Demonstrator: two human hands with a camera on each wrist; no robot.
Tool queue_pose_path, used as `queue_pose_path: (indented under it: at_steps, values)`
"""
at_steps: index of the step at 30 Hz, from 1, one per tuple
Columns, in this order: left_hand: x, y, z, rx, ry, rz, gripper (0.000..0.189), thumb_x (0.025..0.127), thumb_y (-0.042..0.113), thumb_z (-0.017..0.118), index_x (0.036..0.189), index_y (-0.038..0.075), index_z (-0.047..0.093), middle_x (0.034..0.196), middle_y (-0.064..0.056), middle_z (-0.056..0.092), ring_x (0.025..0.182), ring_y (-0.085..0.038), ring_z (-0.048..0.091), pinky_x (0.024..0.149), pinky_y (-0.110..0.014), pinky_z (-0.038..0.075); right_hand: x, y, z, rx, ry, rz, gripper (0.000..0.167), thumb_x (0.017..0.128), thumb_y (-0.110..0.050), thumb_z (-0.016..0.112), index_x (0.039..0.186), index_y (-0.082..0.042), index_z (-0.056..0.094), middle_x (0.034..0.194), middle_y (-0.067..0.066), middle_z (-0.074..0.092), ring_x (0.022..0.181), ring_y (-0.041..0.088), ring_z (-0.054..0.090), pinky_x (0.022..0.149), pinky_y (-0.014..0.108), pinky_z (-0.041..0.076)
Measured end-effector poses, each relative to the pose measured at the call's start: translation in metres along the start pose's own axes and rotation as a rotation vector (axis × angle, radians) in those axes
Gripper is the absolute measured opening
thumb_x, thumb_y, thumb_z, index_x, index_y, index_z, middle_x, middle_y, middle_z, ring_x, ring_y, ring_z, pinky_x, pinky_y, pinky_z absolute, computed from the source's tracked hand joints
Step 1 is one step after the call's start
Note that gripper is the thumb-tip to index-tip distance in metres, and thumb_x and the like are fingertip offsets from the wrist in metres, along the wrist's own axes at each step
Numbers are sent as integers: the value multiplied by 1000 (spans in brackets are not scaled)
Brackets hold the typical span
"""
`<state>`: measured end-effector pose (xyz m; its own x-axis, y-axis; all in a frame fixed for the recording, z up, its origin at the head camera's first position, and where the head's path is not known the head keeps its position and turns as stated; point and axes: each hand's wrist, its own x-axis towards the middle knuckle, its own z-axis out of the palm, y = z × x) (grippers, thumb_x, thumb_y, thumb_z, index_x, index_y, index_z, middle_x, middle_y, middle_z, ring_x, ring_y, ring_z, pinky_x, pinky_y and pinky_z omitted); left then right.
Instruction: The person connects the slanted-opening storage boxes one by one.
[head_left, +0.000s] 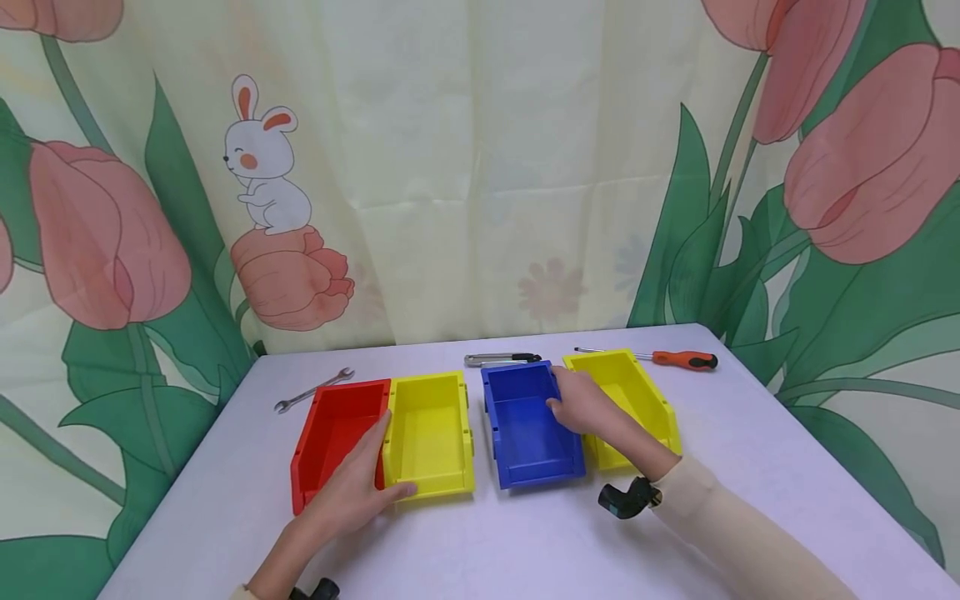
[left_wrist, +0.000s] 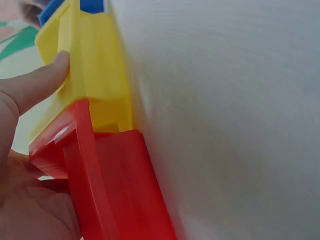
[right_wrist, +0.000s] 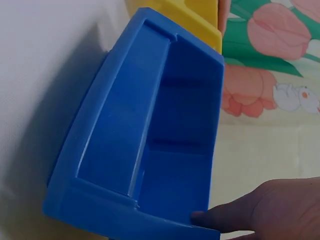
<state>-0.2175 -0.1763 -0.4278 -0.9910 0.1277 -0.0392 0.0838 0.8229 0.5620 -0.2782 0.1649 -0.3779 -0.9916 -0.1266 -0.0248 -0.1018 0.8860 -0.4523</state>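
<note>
My left hand rests at the seam between a red bin and a yellow bin standing side by side. Its thumb lies straight on the yellow bin's front rim, while the other fingers reach over the red bin and are partly hidden. With thumb inside and fingers outside, my right hand grips the right wall of a blue bin. The blue bin sits slightly turned, apart from the yellow one on its left. Behind the right forearm, a second yellow bin stands partly covered.
A wrench lies behind the red bin at left. A utility knife is at the back, behind the blue bin. A screwdriver with an orange and black handle lies at back right. A printed curtain hangs behind the white table.
</note>
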Motion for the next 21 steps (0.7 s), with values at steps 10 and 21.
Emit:
queue_pose_path:
  at_steps: [10, 21]
  values:
    - [1, -1, 0, -11, 30, 13, 122, 72, 29, 98, 170, 17, 25, 165, -13, 44, 145, -36, 48, 100, -52, 63, 4, 3, 1, 23, 3, 0, 59, 100, 2, 57, 155, 11, 42, 153, 32, 55, 127, 42, 67, 108, 55, 57]
    - [1, 0, 2, -37, 31, -8, 121, 71, 26, 99, 169, 19, 28, 165, -11, 45, 146, -35, 48, 97, -50, 64, 2, 5, -11, 111, 35, 13, 60, 98, -4, 58, 156, 5, 45, 136, 31, 67, 86, 27, 68, 65, 28, 56]
